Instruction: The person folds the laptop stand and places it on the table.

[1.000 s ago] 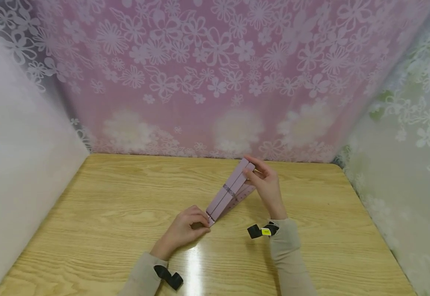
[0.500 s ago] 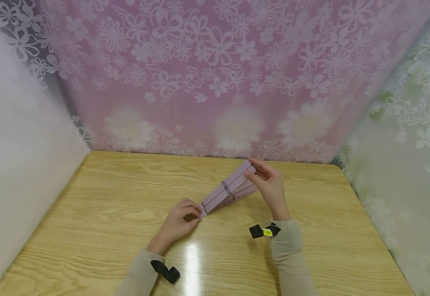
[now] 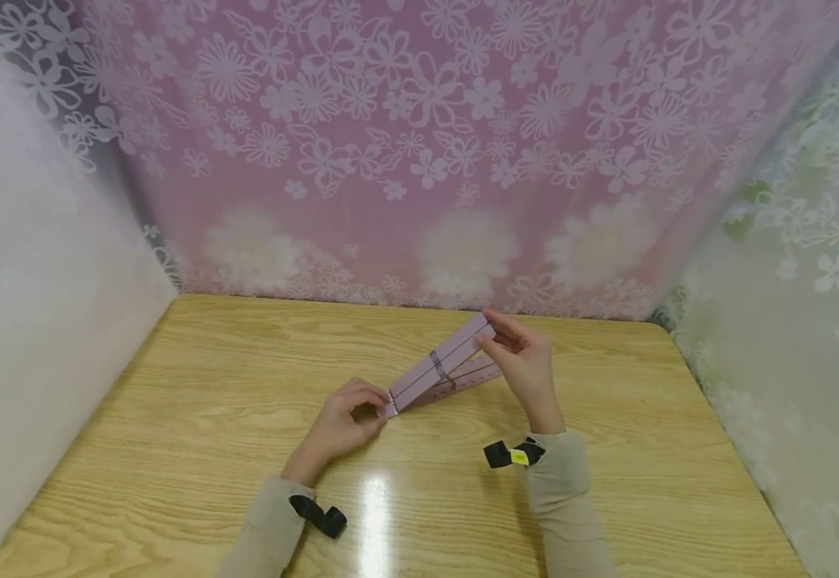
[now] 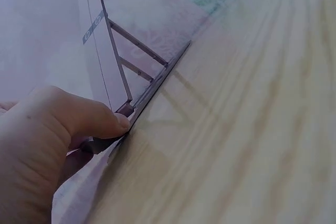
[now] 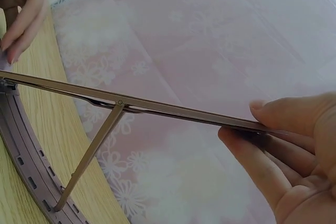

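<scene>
A purple folding laptop stand (image 3: 417, 380) slants across the middle of the table, its hinged upper panel raised from the slotted base (image 5: 32, 174). Thin struts (image 4: 137, 42) prop the panel, and one strut (image 5: 92, 153) reaches down to the base's slots in the right wrist view. My left hand (image 3: 340, 423) pinches the low hinge end between thumb and fingers, close to the tabletop. At the raised far end, my right hand (image 3: 525, 371) grips the panel's edge, thumb on one face and fingers on the other. A dark patterned band crosses the panel.
The wooden table (image 3: 209, 433) spreads around the stand. A pink flowered curtain (image 3: 361, 201) hangs behind its back edge, with pale sheets at the left and right sides. Black wrist cameras (image 3: 332, 522) sit on both cuffs.
My left hand has moved left and a little toward the back with the hinge end, turning the stand to a flatter slant. My right hand has shifted slightly right, still gripping the raised end.
</scene>
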Demonstrator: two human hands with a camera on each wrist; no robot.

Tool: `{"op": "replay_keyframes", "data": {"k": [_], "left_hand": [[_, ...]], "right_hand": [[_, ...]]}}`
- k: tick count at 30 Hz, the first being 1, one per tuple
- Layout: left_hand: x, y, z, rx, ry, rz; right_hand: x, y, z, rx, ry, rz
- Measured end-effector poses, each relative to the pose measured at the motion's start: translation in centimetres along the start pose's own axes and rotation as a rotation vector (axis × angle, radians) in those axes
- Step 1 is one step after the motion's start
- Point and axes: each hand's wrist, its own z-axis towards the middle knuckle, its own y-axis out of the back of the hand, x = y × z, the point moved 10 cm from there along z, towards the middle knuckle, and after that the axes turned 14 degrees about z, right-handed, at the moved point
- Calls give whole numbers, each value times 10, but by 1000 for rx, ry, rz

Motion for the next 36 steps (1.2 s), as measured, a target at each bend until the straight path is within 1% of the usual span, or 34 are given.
{"op": "replay_keyframes", "data": {"k": [7, 11, 15, 18, 22, 24, 26, 29, 33, 36], "left_hand": [[13, -3, 7, 66, 37, -15], [16, 0, 15, 43, 40, -21], [18, -2, 24, 32, 21, -23], [21, -4, 29, 50, 14, 0], [28, -7, 33, 67, 17, 1], [33, -9, 35, 79, 21, -12], [37, -11, 37, 88, 23, -22], [44, -14, 40, 105, 50, -26], [49, -15, 42, 119, 87, -17], [51, -15, 43, 123, 90, -6]], "right_hand": [[3, 0, 1, -22, -9, 10], [5, -1, 2, -24, -6, -2], [4, 2, 3, -51, -17, -9], [-5, 8, 6, -69, -23, 12], [-22, 15, 11, -74, -23, 44], [-26, 17, 12, -78, -18, 54], [-28, 17, 13, -78, -11, 68], [-30, 17, 14, -75, 9, 84], [-30, 17, 14, -80, 30, 71], [-31, 18, 15, -86, 27, 60]]}}
